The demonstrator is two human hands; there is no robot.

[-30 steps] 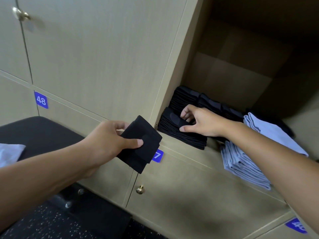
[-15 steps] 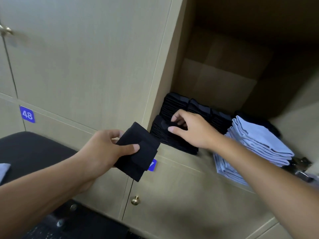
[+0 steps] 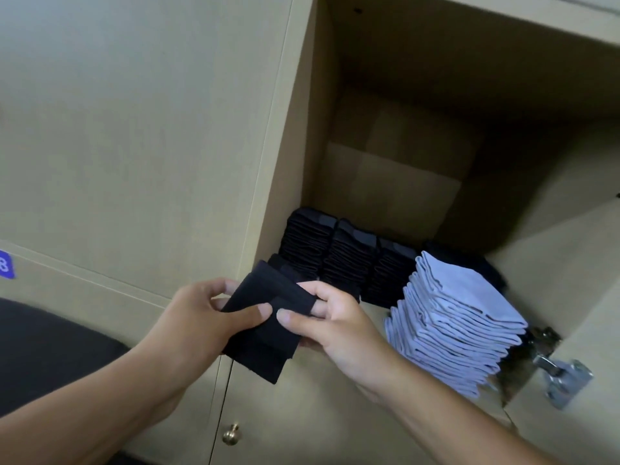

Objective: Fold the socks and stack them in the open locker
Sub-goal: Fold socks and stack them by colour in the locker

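A folded black sock (image 3: 268, 317) is held in front of the open locker (image 3: 396, 156), just near of its left edge. It is gripped by the left hand (image 3: 201, 327) and the right hand (image 3: 335, 327), thumbs pressed on top. Stacks of black socks (image 3: 335, 260) are lined along the locker's far left, a pale blue stack (image 3: 459, 317) on the right. What seems to be a hinge (image 3: 560, 377) is seen, blurred, at far right.

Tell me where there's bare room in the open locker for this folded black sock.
Bare shelf shows between the black stacks and the light blue stack, at the front. The locker is open above every stack. The floor's left and rear are crowded.
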